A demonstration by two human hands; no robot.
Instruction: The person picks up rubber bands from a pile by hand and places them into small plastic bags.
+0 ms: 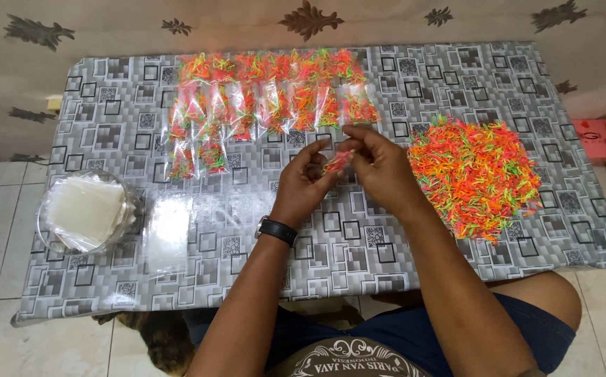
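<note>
A: Left end of the table (93, 276)?

B: Clear bag of stacked white sheets (86, 211), near-left. Just right of it, flat empty clear sleeves (169, 234) lying on the grey patterned cloth.

A: Farther back?

B: Rows of filled small packets (261, 105), each holding orange, green and pink bits, laid side by side across the far middle; a few more trail toward the near left of that group.

A: The hands?

B: Both raised over the table's middle, close together. Left hand (303, 183), black watch (278, 230) on the wrist, fingers curled, pinching the near end of one small packet (335, 163). Right hand (379, 164) pinches the same packet's far end with thumb and fingertips. Packet sits between the two hands, above the cloth, partly filled with coloured bits.

A: Right side?

B: Loose heap of orange, green and pink pieces (474, 174), just right of the right hand, not touching it. Red box (601, 139) beyond the table's right edge.
</note>
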